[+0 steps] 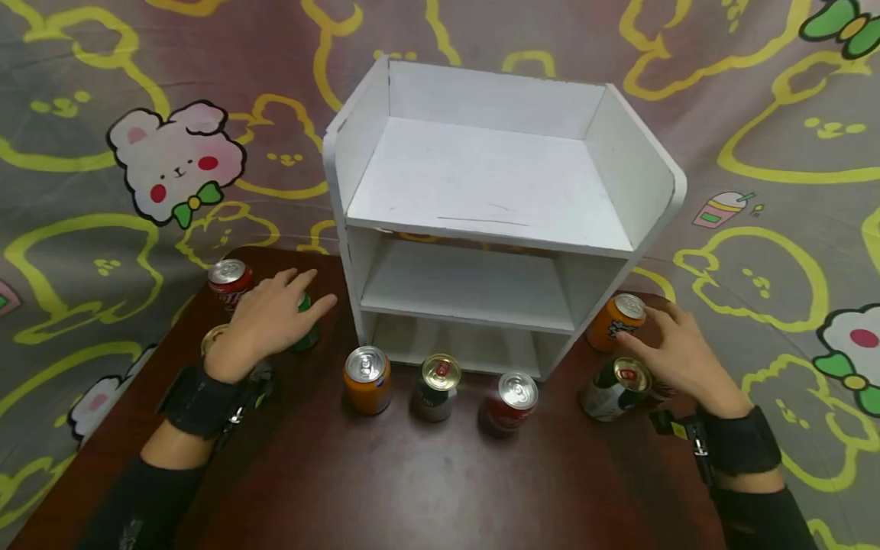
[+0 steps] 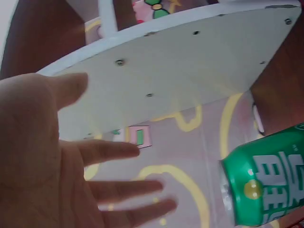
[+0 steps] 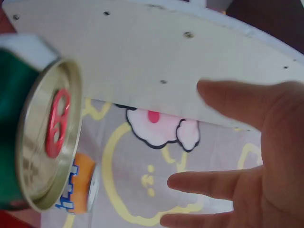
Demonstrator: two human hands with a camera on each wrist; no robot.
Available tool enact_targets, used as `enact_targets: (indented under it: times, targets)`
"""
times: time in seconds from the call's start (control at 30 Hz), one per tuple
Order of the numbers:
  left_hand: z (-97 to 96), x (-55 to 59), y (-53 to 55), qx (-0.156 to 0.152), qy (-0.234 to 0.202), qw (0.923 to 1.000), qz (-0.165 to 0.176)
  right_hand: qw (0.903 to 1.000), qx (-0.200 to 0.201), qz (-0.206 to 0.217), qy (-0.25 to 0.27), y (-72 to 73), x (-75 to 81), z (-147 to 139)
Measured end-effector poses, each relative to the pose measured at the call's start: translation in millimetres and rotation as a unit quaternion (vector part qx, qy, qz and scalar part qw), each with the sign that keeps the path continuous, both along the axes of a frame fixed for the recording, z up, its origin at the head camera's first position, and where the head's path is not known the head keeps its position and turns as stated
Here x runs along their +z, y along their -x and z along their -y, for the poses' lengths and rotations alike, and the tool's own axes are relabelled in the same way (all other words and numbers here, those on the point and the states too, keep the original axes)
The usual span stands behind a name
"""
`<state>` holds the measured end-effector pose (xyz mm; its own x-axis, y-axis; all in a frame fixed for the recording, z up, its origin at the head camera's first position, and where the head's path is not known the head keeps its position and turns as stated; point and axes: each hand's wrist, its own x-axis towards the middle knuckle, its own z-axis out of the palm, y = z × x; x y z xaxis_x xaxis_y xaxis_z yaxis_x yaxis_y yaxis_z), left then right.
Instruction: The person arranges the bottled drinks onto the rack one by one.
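My left hand is over the left part of the table, fingers spread and holding nothing. Beneath it stands a green can, partly covered by the hand; in the left wrist view the green can shows apart from the fingers. A red can stands just beyond this hand. On the right, my right hand is beside an orange can, thumb and fingers apart. The right wrist view shows the orange can away from the fingertips. A green-and-white can stands closer to me, below that hand.
A white shelf unit with three levels stands mid-table against a patterned cloth. In front of it are an orange can, a dark gold-topped can and a dark red can. Another can sits behind my left wrist.
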<state>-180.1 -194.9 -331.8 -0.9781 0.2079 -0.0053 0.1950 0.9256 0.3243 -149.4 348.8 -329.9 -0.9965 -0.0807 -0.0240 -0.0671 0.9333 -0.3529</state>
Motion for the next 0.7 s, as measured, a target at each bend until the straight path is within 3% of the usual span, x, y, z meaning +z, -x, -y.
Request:
enact_targets:
  times: [0.2, 0.4, 0.7]
  targets:
    - [3.2, -0.2, -10.3, -0.058, -0.021, 0.9981, -0.008, 0.9973, -0.008, -0.07, 0.019, -15.0, 2.6, 12]
    - [-1.7, -4.9, -19.6, -0.078, -0.048, 0.9958, 0.001, 0.9901, -0.004, -0.135, 0.038, -32.8, -3.1, 31]
    - [-14.5, -11.9, -27.4, -0.075, -0.087, 0.9929, 0.03, 0.9873, 0.051, -0.117, 0.093, -50.2, -20.6, 74]
